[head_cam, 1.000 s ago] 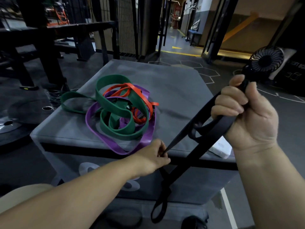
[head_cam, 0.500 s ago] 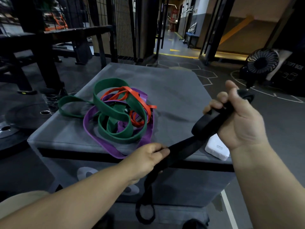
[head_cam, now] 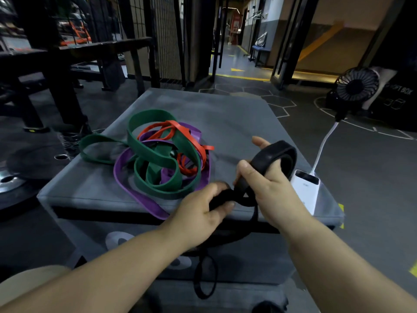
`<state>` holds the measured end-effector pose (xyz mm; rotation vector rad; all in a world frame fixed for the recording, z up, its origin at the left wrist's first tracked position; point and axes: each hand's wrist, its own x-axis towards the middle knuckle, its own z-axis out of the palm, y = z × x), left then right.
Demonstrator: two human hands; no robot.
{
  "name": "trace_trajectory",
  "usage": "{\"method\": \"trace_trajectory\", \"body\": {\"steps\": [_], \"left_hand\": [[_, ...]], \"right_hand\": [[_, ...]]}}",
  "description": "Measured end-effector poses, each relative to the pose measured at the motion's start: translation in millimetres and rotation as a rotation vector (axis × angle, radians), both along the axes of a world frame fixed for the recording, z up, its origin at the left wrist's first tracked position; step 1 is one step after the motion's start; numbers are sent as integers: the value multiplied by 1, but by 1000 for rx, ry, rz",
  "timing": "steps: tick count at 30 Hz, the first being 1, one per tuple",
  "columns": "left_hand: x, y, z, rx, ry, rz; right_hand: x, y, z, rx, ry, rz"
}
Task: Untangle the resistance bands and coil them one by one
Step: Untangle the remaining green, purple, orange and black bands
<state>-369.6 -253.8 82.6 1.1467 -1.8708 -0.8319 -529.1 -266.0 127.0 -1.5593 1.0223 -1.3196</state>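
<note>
White power bank (head_cam: 305, 190), perhaps, on grey padded box (head_cam: 225, 114); fan (head_cam: 357, 86) beyond

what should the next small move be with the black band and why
Probably wind another turn: the black band loops round the right hand, the left hand holds it just below, and a long tail hangs uncoiled in front of the box.

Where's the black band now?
Head view, centre-right: the black band is looped round the right hand, passes through the left hand, and its tail hangs before the grey box, right of the coloured tangle.
</note>
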Motion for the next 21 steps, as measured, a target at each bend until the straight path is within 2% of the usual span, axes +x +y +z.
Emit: {"method": "trace_trajectory", "body": {"steps": [3, 5, 8, 10, 13, 18, 21], "left_hand": [[1, -2, 1, -42, -62, 59], [1, -3, 5, 33, -10, 73], [5, -6, 9, 227, 117, -79], [8, -6, 12, 272, 153, -159], [8, -4, 15, 207, 174, -180], [6, -2, 13, 47, 139, -21], [0, 3, 12, 48, 149, 20]], "right_hand": [[8, 2, -3, 30, -39, 31], [13, 3, -5, 41, -28, 40], [18, 7, -8, 42, 74, -7], [19, 5, -12, 55, 117, -66], [20, 6, -12, 72, 202, -112], [18, 2, -8, 126, 519, -185], [16, -1, -3, 117, 543, -217]]}}
